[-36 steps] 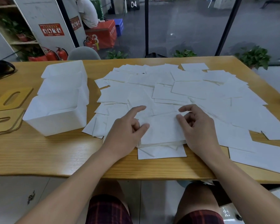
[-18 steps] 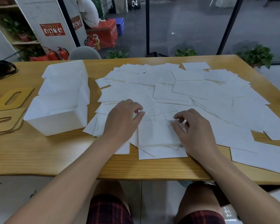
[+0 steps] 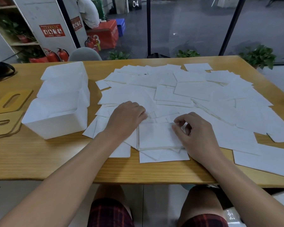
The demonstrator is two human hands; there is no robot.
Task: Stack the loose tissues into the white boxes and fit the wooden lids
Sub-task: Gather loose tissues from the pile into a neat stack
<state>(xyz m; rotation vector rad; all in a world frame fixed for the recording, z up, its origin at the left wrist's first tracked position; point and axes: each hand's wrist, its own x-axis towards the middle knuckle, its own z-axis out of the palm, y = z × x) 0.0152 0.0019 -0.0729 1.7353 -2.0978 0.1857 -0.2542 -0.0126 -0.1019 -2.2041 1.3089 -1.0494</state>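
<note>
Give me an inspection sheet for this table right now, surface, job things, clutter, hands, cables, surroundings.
Surface: wooden table, largely covered.
Job's things: loose tissues spread wide; small stack near front edge; three white boxes in a row, left; wooden lids off, far left.
Clutter: black bag.
Hands: left hand on tissues; right hand at stack's edge, grip unclear.
Cables: nothing seen.
Surroundings: plants, fire extinguishers, seated person.

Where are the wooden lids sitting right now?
In the head view the wooden lids lie at the table's far left edge, just left of the row of white boxes, away from both hands.
</note>
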